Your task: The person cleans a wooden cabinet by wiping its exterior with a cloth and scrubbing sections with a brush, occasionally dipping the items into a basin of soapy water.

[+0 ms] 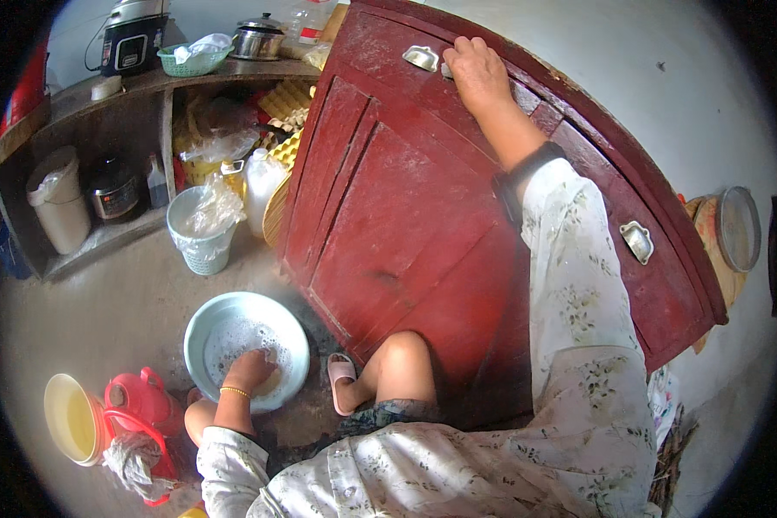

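Note:
My right hand (479, 74) lies against the upper front of a red wooden cabinet (421, 188), close to a metal cup-shaped drawer pull (421, 58). A bit of something grey shows at its fingertips; the palm side is hidden, so what it holds cannot be told. Down at the left, my left hand (254, 372) reaches into a light blue plastic basin (197, 324) of sudsy water. Its fingers are partly under the water, near a pale thing that is not clear. A second metal drawer pull (638, 243) is on the cabinet's right side.
A pale green waste basket (208, 259) with a plastic liner stands behind the basin. Left of the basin are a yellowish bucket (71, 421) and a red plastic watering can or jug (144, 401). A low shelf unit (168, 142) holds pots, bottles and egg trays.

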The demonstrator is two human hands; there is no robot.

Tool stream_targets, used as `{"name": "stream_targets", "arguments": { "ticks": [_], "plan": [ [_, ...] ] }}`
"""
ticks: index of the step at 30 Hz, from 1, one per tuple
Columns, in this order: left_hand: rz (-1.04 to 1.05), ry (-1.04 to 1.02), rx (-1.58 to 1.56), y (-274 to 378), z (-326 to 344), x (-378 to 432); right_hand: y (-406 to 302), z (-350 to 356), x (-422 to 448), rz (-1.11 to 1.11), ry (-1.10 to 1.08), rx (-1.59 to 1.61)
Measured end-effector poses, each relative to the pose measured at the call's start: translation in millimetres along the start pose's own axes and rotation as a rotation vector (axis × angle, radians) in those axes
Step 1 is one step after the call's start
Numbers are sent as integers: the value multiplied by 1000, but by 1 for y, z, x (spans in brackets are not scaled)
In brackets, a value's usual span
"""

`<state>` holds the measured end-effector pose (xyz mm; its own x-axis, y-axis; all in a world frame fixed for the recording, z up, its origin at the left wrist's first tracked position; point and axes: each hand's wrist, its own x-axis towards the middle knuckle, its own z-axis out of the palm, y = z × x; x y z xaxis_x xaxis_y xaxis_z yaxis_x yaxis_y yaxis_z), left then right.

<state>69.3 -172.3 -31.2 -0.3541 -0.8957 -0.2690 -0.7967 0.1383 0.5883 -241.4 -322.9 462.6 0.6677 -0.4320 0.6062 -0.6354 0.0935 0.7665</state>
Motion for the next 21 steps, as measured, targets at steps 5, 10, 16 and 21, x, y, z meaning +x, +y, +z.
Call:
{"name": "stream_targets", "arguments": {
  "ticks": [5,10,16,21],
  "plan": [
    [-51,37,-43,6,-12,-5,-22,22,4,50,-28,57],
    [-26,30,-57,1,-7,-5,-46,20,-21,-62,54,174],
    [-67,28,-9,-18,7,-2,-39,5,-40,-202,-83,160],
    [-57,-16,77,-15,3,-14,-44,23,-48,-239,-3,385]
  ]
}}
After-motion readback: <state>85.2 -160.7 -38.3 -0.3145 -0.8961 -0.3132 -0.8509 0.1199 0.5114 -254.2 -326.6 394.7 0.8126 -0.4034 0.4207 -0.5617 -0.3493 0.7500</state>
